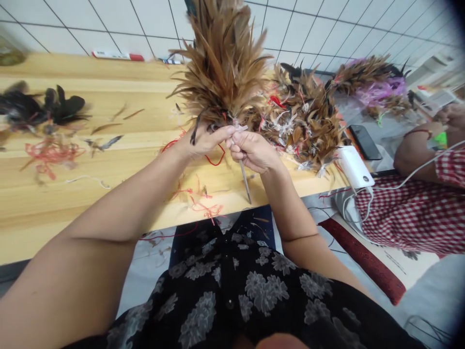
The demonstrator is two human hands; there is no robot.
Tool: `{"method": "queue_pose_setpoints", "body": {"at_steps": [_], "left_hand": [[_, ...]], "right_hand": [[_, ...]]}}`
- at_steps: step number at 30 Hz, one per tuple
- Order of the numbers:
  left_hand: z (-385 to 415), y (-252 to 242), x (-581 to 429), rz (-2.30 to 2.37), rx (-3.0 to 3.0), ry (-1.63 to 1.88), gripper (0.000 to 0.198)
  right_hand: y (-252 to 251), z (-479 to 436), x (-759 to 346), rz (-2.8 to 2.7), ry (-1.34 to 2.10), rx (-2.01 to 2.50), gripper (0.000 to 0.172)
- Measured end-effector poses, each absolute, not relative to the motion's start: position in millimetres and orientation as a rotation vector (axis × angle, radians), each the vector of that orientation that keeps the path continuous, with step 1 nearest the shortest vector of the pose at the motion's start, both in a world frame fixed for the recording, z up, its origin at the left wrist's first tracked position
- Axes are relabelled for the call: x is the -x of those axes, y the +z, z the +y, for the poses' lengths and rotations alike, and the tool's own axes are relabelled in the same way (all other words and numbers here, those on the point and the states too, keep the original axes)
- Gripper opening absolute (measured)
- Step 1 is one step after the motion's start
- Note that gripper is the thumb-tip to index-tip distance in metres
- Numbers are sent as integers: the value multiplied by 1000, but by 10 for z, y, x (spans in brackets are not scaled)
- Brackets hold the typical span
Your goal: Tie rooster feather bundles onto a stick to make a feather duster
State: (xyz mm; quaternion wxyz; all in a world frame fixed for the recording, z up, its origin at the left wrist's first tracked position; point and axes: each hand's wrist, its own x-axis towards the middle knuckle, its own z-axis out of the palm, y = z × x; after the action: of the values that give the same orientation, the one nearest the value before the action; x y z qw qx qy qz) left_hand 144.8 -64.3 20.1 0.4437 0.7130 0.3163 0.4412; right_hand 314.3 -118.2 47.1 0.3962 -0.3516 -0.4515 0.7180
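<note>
A large bundle of brown feathers [221, 72] stands at the top centre, on a thin stick [246, 183] whose lower end points toward the table's front edge. My left hand [210, 140] is closed round the base of the bundle, its thumb reaching toward the stick. Against it, my right hand [250, 149] pinches a small whitish piece [240, 128] at the base of the feathers. Red string [218, 160] loops beside and below my left hand. To the right lies a pile of loose brown feathers [308, 116] with white quill ends.
Black feathers [65, 104] and tangled pink string [53, 150] lie on the wooden table [119, 169] at left. A red-and-white marker [118, 55] rests by the tiled wall. At right are a phone [364, 142], a white power bank [355, 167] with a cable, and another person's arm [414, 150].
</note>
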Motion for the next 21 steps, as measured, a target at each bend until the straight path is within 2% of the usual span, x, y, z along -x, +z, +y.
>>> {"method": "queue_pose_setpoints", "body": {"at_steps": [3,9,16,21], "left_hand": [[-606,220,-1418,762,-1883,1012,72],[-656,290,-1500,664,-1408,1152,81],[-704,330,-1599,606,-1407,1176,77],[-679,319,-1540,626,-1486,1179,76]], "right_hand": [[504,-1233,-3104,-1101,1761,931,45],[504,-1177,-3058,-1006,1580,968,45],[447,-1063,-3096,-1049,1278,1085,55],[478,-1087,-3066,-1059,1212,1109,50]]}}
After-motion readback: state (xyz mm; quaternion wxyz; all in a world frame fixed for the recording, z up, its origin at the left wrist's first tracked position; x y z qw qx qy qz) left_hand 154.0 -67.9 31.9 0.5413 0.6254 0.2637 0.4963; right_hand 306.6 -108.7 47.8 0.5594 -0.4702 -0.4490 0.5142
